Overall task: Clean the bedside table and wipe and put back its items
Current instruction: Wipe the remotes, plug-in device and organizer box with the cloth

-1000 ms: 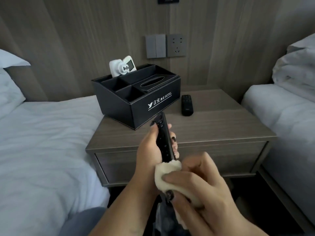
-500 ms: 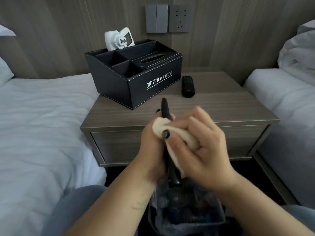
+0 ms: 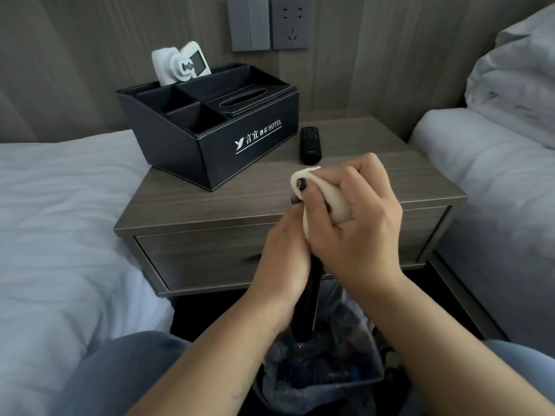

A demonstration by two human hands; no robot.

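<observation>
i'm in the middle of wiping one item: a long black remote held upright in front of the bedside table, its lower end hanging over a bin lined with a plastic bag on the floor. my left hand is curled round the remote's middle and grips it. my right hand has its fingers closed round a pale cloth, which is wrapped over the remote's top end, so the tip is hidden; my thumb presses the cloth from the near side.

by my judgement the wiping step is under way and not finished for this piece. next i'd need to draw the cloth off the tip, then set the remote back on the table top, likely near the second remote that lies flat just right of the black organizer box.

the box front reads "hotel" in white after some chinese characters and a leaf-like logo. a white gadget stands in its far left compartment; i can't read anything on it. a wall socket sits above, unmarked.
</observation>
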